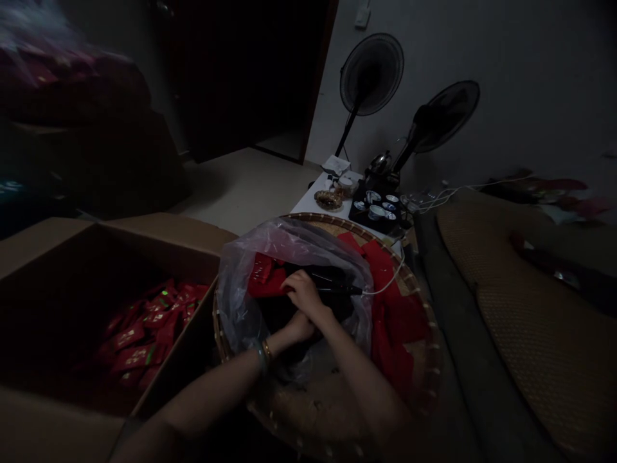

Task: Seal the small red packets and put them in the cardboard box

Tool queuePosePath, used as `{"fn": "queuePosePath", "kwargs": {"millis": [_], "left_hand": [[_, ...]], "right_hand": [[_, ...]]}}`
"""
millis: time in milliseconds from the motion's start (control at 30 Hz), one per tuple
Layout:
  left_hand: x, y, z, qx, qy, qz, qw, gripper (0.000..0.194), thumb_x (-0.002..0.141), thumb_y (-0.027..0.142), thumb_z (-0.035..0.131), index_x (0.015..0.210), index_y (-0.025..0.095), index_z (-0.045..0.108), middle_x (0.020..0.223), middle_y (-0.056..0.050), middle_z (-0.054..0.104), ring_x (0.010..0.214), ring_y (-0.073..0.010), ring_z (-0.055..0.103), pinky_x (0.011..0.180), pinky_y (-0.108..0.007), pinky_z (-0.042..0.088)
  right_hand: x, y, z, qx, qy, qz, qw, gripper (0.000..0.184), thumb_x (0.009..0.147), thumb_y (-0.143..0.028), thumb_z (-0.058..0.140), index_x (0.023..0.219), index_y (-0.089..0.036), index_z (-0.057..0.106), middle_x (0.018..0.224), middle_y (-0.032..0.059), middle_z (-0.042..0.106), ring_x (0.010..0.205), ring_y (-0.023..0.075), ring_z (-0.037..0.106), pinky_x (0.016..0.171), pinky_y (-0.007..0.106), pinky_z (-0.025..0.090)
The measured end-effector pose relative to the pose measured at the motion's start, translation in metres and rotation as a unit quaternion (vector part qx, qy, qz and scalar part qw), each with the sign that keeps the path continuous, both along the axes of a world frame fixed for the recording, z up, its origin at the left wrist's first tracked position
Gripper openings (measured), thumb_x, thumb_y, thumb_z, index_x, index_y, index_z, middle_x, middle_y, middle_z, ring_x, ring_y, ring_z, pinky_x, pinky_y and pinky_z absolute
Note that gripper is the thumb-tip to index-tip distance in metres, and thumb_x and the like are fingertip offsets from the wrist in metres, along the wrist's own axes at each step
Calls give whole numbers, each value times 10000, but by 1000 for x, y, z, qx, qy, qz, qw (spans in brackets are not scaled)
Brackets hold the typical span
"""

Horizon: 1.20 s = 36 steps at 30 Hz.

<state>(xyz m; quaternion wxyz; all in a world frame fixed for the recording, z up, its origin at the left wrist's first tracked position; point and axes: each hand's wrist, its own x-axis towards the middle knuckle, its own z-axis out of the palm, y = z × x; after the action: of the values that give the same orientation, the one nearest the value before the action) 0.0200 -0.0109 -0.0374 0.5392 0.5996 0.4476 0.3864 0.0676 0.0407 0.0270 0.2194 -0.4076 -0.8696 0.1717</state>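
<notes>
My right hand [304,292] reaches over the open clear plastic bag [294,238] with its fingers curled beside a red packet [267,283]. Whether it holds the packet is too dark to make out. Beneath it, my left hand [299,326] crosses by the right wrist, its fingers hidden; two bangles [265,352] circle the left wrist. Dark contents, not clear in this light, fill the bag. A slim black device [337,287] with a white cord [391,283] lies across the bag, just right of my right hand.
A round woven tray [318,411] holds the bag and flat red pouches [398,315]. On the left, a cardboard box [193,233] contains several red packets [144,341]. Beyond stand a tea table [308,200] with cups and two fans [371,74]. A woven-mat seat [506,308] is at right.
</notes>
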Motion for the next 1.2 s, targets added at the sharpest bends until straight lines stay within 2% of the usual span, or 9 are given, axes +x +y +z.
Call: {"fn": "queuePosePath", "kwargs": {"millis": [100, 167, 267, 333, 433, 533, 633, 867, 1200], "left_hand": [[-13, 7, 10, -87, -49, -28, 995, 385, 910, 396, 367, 1000, 100, 595, 887, -97, 655, 774, -215, 641, 656, -323, 523], [-24, 14, 23, -132, -103, -34, 985, 427, 920, 406, 287, 1055, 110, 564, 889, -120, 670, 754, -191, 663, 656, -300, 522], [-40, 21, 46, -326, -356, -25, 875, 487, 828, 522, 431, 1019, 101, 582, 929, -156, 681, 790, -227, 675, 696, -315, 517], [-45, 21, 60, -397, -364, -90, 838, 574, 770, 596, 484, 1027, 94, 589, 932, -170, 685, 785, -273, 678, 656, -348, 523], [-43, 15, 73, -363, -300, -123, 873, 384, 707, 348, 692, 991, 105, 604, 939, -144, 684, 771, -248, 686, 655, -301, 524], [-33, 7, 76, -309, -271, -53, 910, 310, 679, 238, 735, 928, 101, 611, 884, -117, 679, 751, -209, 687, 655, -258, 526], [-27, 2, 74, -297, -266, -8, 917, 282, 706, 243, 716, 932, 113, 609, 874, -93, 669, 751, -201, 688, 643, -247, 534], [-32, -2, 64, -261, -273, 14, 926, 333, 718, 258, 711, 1007, 124, 612, 942, -95, 684, 767, -200, 690, 664, -247, 536], [-32, -8, 59, -273, -299, 23, 914, 385, 734, 241, 696, 1090, 147, 583, 1052, -106, 670, 779, -193, 691, 690, -268, 543]], "right_hand": [[33, -4, 9, 4, 145, -50, 988, 318, 665, 29, 455, 688, -222, 649, 913, 11, 666, 952, 175, 524, 855, 325, 425], [55, -10, 14, -4, 197, -73, 978, 310, 659, 9, 440, 637, -225, 642, 955, 18, 665, 977, 185, 537, 875, 356, 425], [83, -19, 17, -38, 229, -92, 968, 263, 660, -33, 459, 600, -220, 634, 1039, 35, 648, 1018, 200, 549, 898, 388, 419], [94, -23, 16, -72, 234, -88, 966, 225, 660, -58, 484, 569, -208, 625, 1086, 46, 631, 1012, 201, 565, 888, 382, 430], [100, -26, 11, -98, 246, -85, 961, 209, 685, -95, 492, 632, -207, 660, 1132, 53, 615, 1024, 194, 573, 902, 368, 433], [98, -28, 7, -95, 312, -173, 929, 311, 778, -171, 440, 999, -214, 654, 1150, 75, 616, 1030, 180, 583, 913, 372, 442], [91, -35, 8, -112, 327, -232, 909, 383, 858, -271, 392, 1202, -198, 544, 1180, 92, 608, 1052, 180, 583, 916, 368, 454], [77, -53, 18, -14, 229, -225, 947, 367, 911, -274, 333, 1195, -215, 558, 1188, 81, 596, 1111, 187, 542, 965, 361, 425], [67, -60, 7, 72, 180, -254, 948, 348, 842, -229, 494, 1184, -233, 563, 1137, 74, 587, 1071, 193, 525, 938, 352, 437]]}}
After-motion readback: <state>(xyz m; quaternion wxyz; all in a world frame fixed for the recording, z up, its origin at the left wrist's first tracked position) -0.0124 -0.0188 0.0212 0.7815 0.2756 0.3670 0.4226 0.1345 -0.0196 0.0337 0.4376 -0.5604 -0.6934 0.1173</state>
